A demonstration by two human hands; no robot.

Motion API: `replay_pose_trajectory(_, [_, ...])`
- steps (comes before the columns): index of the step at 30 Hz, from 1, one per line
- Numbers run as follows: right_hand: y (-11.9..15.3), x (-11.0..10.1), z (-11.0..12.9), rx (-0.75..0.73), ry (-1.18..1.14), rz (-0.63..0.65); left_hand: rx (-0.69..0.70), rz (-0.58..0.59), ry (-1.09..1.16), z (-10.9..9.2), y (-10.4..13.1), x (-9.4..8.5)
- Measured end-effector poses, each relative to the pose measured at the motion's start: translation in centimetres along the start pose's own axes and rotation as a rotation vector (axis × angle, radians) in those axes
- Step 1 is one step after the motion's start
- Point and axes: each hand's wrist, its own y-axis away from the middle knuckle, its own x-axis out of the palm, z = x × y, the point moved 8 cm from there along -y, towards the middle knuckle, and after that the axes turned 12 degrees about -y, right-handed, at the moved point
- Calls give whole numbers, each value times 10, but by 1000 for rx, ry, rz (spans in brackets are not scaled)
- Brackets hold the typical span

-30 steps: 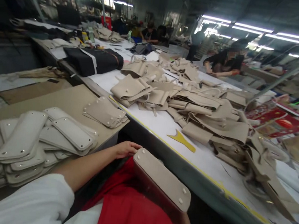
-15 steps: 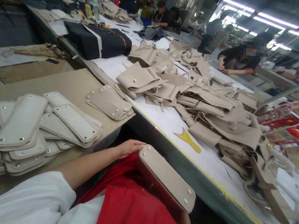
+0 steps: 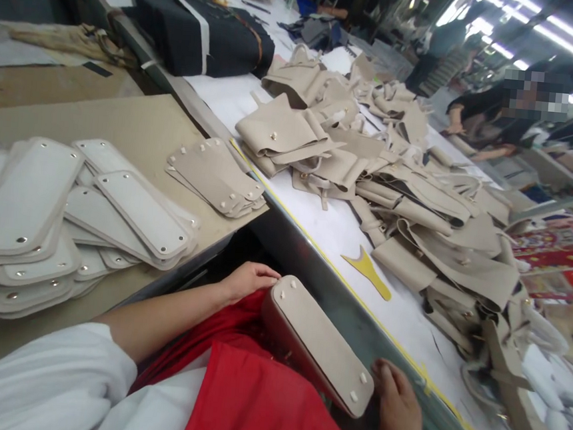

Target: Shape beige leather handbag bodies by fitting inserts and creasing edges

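Observation:
A beige handbag (image 3: 320, 345) rests tilted against the red apron on my lap, its flat base facing up with small pale feet at both ends. At its far left end, my left hand (image 3: 253, 282) is closed on the edge, thumb and fingers together. My right hand (image 3: 399, 412) is beside the near right corner, fingers curled in; whether it touches the bag or pinches something small, I cannot tell. The lower part of the bag is hidden by its base and the apron.
Left, a board (image 3: 139, 118) bears stacked pale base panels (image 3: 141, 212) and beige panels with feet (image 3: 214, 175). Right, a long white table (image 3: 316, 217) holds piled beige bag pieces (image 3: 431, 214), a yellow tool (image 3: 369, 272) and a black bundle (image 3: 197, 33). A co-worker (image 3: 505, 120) is behind it.
My right hand has come out from under the bag to beside its right corner, fingers curled. My left hand stays on the other end. The view has tilted down a little.

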Motion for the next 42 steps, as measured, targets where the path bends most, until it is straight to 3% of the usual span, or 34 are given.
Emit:
replay_pose_trajectory(3, [-28,29,68,-218,-8,142,-59,32,21,-1,-3,-1])
replay_pose_trajectory(6, [-34,98,156,-546,49,530,-96,78,47,-4,-4,1])
replay_pose_trajectory(9, [-35,151,196,-712,271,758,-65,92,18,-10,-5,0])
replay_pose_trajectory(11, [-36,166,200,-768,338,831,-54,101,-12,-12,-7,0])
replay_pose_trajectory(14, [-39,167,193,-791,276,871,-65,103,-51,-14,-9,-1])
replay_pose_trajectory(24, [-43,155,179,-766,-19,721,-104,110,-138,-14,-21,-3])
replay_pose_trajectory(30, [-46,154,181,-768,-45,696,-133,247,-152,-11,-32,3])
replay_pose_trajectory(36, [-48,160,176,-688,-43,760,-24,354,-364,-24,-37,9])
replay_pose_trajectory(42, [-50,168,179,-678,50,826,91,344,-556,-40,-33,12])
